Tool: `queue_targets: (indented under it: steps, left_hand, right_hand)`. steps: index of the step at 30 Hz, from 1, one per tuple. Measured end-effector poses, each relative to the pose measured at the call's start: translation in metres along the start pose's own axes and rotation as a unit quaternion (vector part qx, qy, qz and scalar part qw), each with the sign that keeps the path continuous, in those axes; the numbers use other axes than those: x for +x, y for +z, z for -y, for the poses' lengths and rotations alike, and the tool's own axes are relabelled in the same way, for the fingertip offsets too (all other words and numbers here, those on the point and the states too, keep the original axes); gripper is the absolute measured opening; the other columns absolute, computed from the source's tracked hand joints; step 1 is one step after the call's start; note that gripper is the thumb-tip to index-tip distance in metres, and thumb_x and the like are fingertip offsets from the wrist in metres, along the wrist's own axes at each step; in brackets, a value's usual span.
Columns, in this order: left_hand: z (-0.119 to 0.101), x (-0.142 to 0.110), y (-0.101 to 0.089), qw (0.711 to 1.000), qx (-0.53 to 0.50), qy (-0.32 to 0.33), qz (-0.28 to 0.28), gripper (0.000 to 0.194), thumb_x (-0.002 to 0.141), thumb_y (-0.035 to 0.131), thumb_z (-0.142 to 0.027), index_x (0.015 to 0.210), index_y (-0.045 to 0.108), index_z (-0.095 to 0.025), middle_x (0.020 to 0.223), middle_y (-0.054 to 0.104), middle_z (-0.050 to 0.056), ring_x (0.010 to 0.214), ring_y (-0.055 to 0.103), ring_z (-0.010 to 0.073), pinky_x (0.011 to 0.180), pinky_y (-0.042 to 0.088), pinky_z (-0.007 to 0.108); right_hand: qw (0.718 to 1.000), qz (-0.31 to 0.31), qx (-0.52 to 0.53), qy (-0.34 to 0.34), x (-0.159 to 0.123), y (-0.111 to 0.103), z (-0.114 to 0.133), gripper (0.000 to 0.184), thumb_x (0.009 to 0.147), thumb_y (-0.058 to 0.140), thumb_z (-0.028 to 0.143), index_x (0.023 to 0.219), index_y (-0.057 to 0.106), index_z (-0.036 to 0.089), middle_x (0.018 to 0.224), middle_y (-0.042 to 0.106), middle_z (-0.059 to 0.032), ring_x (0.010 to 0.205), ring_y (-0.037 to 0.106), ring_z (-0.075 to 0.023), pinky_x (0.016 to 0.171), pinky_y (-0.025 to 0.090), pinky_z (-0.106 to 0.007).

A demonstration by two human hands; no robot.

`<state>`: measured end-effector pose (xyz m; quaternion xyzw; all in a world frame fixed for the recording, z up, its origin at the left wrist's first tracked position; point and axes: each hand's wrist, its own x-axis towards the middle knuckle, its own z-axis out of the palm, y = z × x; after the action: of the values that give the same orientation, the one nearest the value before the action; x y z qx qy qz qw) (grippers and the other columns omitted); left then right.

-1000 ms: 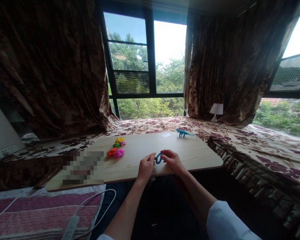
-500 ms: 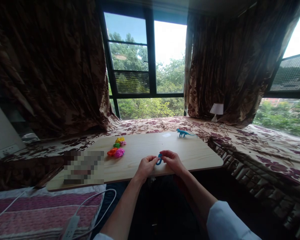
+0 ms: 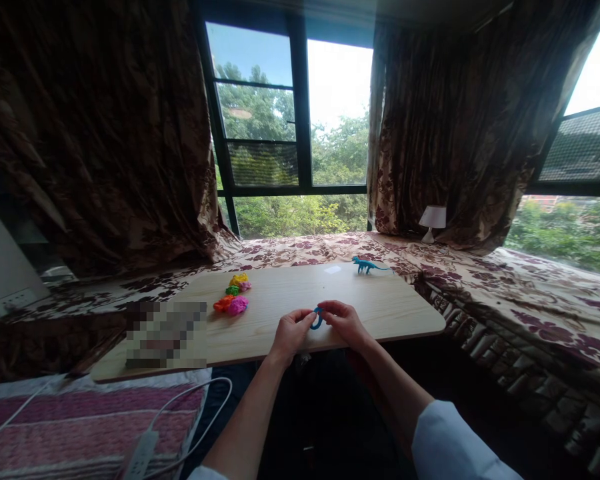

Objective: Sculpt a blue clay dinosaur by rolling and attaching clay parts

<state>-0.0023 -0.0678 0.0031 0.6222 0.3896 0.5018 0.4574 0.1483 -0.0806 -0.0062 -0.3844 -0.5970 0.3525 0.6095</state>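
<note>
A curved blue strip (image 3: 317, 323), soft-looking like modelling clay, is held above the near edge of the table (image 3: 280, 293). My left hand (image 3: 294, 328) pinches one end of it between thumb and fingers. The upper end is pinched by my right hand (image 3: 344, 320), close beside the left. The strip bends in a loop between and below the fingertips, which partly cover it. Farther off on the table stands a blue dinosaur figure (image 3: 365, 265) with a long tail. To the left lie clumps coloured orange (image 3: 223, 304), pink (image 3: 238, 305), green (image 3: 233, 289) and yellow (image 3: 239, 280).
A blurred-out flat object (image 3: 167, 335) occupies the table's left end. A power strip (image 3: 143, 453) with a white cable rests on striped bedding (image 3: 80, 427) at lower left. Behind the table runs a flowered window seat (image 3: 300, 251) with a small white lamp (image 3: 433, 219).
Both hands stay nearly in place. The blue strip's upper part has shifted slightly between the fingertips, and its curve looks more closed. The view has moved very slightly.
</note>
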Motion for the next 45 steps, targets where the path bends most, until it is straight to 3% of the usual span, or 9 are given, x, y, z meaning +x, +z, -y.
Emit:
queue_targets:
  steps: [8,13,22,26,33,36,40,45]
  left_hand:
    - [0.0005,-0.0007,0.0007,1.000,0.001,0.008,-0.007,0.033,0.062,0.065,-0.045,0.077,0.069,-0.015,0.072,0.067,0.003,0.067,0.057,0.0144,0.064,0.041,0.024]
    - [0.0005,-0.0015,0.0017,1.000,0.008,0.009,-0.014,0.031,0.064,0.064,-0.044,0.075,0.068,-0.015,0.070,0.066,0.002,0.067,0.056,0.0142,0.064,0.041,0.023]
    - [0.0006,-0.0007,0.0014,0.999,0.022,0.012,-0.026,0.031,0.066,0.061,-0.045,0.076,0.068,-0.016,0.066,0.064,0.000,0.061,0.053,0.0121,0.060,0.039,0.023]
    - [0.0005,-0.0009,0.0024,0.999,0.025,0.015,-0.016,0.030,0.066,0.061,-0.044,0.076,0.068,-0.016,0.070,0.066,0.001,0.064,0.054,0.0127,0.062,0.040,0.023]
    - [0.0005,-0.0019,0.0031,0.999,0.033,0.022,-0.012,0.029,0.068,0.060,-0.044,0.074,0.068,-0.016,0.067,0.066,0.001,0.065,0.054,0.0134,0.061,0.039,0.023]
    - [0.0029,-0.0012,0.0026,0.999,0.032,0.022,-0.021,0.031,0.069,0.059,-0.045,0.078,0.067,-0.016,0.067,0.065,0.001,0.063,0.054,0.0131,0.059,0.039,0.023]
    - [0.0053,-0.0002,0.0028,0.999,0.024,0.021,-0.016,0.035,0.068,0.061,-0.044,0.088,0.065,-0.015,0.072,0.067,0.003,0.067,0.058,0.0146,0.061,0.041,0.023]
    - [0.0047,0.0003,0.0034,0.999,0.023,0.028,-0.007,0.030,0.064,0.064,-0.041,0.079,0.067,-0.015,0.077,0.068,0.005,0.073,0.060,0.0169,0.067,0.044,0.025]
  right_hand:
    - [0.999,0.007,-0.032,-0.012,0.0003,0.0010,-0.0016,0.032,0.070,0.063,0.032,0.099,0.065,0.017,0.083,0.068,-0.0040,0.075,0.060,-0.0163,0.065,0.048,-0.027]
    - [0.998,0.003,-0.061,-0.022,0.0007,0.0021,-0.0020,0.023,0.071,0.061,0.031,0.088,0.067,0.017,0.080,0.067,-0.0036,0.074,0.060,-0.0163,0.067,0.048,-0.028]
    - [0.996,-0.013,-0.084,-0.031,0.0005,0.0057,-0.0017,0.027,0.069,0.063,0.030,0.093,0.063,0.017,0.077,0.066,-0.0028,0.072,0.060,-0.0155,0.061,0.048,-0.026]
    - [0.995,-0.013,-0.089,-0.038,0.0002,0.0054,-0.0026,0.021,0.071,0.061,0.029,0.087,0.067,0.017,0.078,0.067,-0.0033,0.073,0.060,-0.0160,0.065,0.048,-0.027]
    - [0.995,-0.013,-0.088,-0.038,0.0000,0.0034,-0.0008,0.024,0.074,0.058,0.029,0.093,0.067,0.018,0.086,0.068,-0.0050,0.078,0.061,-0.0170,0.072,0.049,-0.030]
    - [0.996,-0.019,-0.084,-0.032,0.0007,0.0045,-0.0019,0.030,0.071,0.062,0.031,0.098,0.065,0.017,0.086,0.068,-0.0054,0.077,0.062,-0.0177,0.067,0.050,-0.030]
    - [0.996,-0.017,-0.078,-0.030,0.0011,0.0049,-0.0032,0.024,0.071,0.061,0.032,0.088,0.068,0.017,0.083,0.069,-0.0049,0.075,0.063,-0.0176,0.070,0.051,-0.031]
    - [0.997,-0.019,-0.069,-0.024,0.0007,0.0042,-0.0042,0.027,0.072,0.061,0.035,0.090,0.069,0.018,0.085,0.070,-0.0054,0.078,0.064,-0.0200,0.074,0.051,-0.035]
